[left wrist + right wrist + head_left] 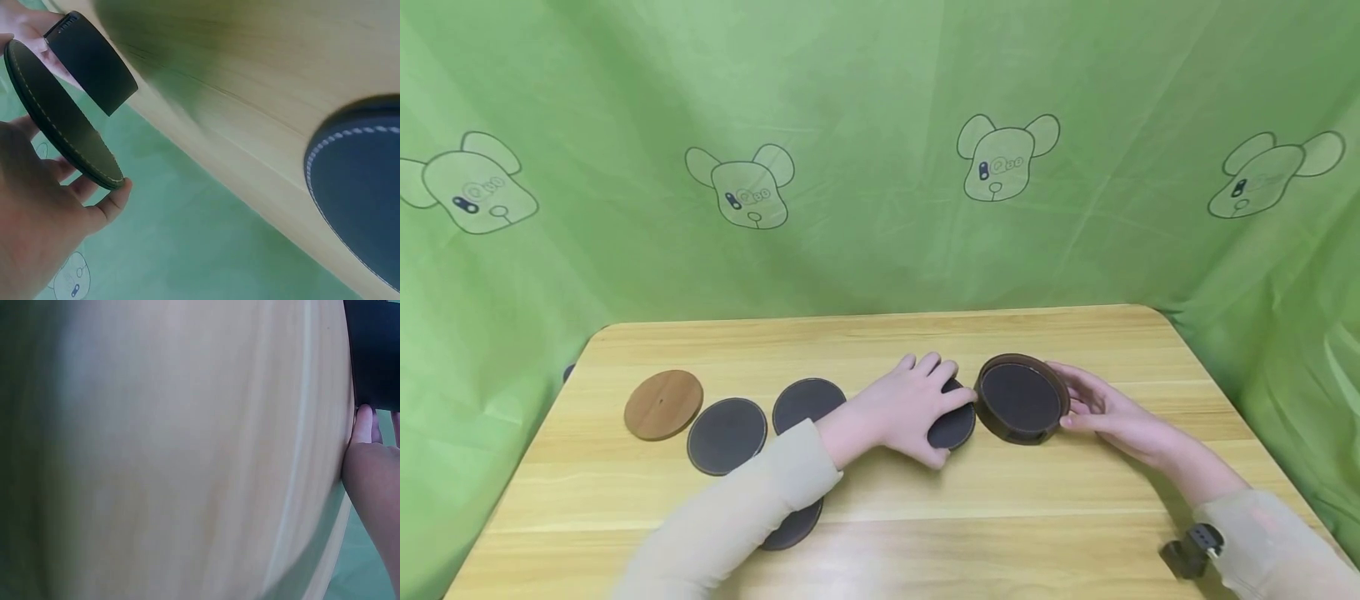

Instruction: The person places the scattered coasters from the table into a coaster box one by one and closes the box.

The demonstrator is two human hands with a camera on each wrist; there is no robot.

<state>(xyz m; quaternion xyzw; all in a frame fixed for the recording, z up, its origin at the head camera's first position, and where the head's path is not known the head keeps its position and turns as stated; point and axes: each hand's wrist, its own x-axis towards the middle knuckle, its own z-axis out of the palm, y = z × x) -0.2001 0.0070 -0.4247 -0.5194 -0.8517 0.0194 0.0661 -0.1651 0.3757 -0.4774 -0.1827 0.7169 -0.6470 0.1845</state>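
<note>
My left hand (917, 408) grips a round black coaster (951, 425) by its edge, fingers and thumb spread around the rim. In the left wrist view this coaster (65, 119) is tilted above the table, its pale edge stitching showing. Just to its right stands a round dark-brown coaster holder (1017, 433) with a black disc (1021, 397) inside. My right hand (1105, 412) holds the holder's right side, thumb in front and fingers behind. The right wrist view shows the holder's dark wall (378, 356) against my fingertips.
Left of the hands lie two black coasters, one nearer (727, 436) and one farther back (808, 402). Another black coaster (793, 527) is partly under the left sleeve. A brown wooden disc (664, 404) lies at the far left. A green curtain (880, 250) hangs behind the table.
</note>
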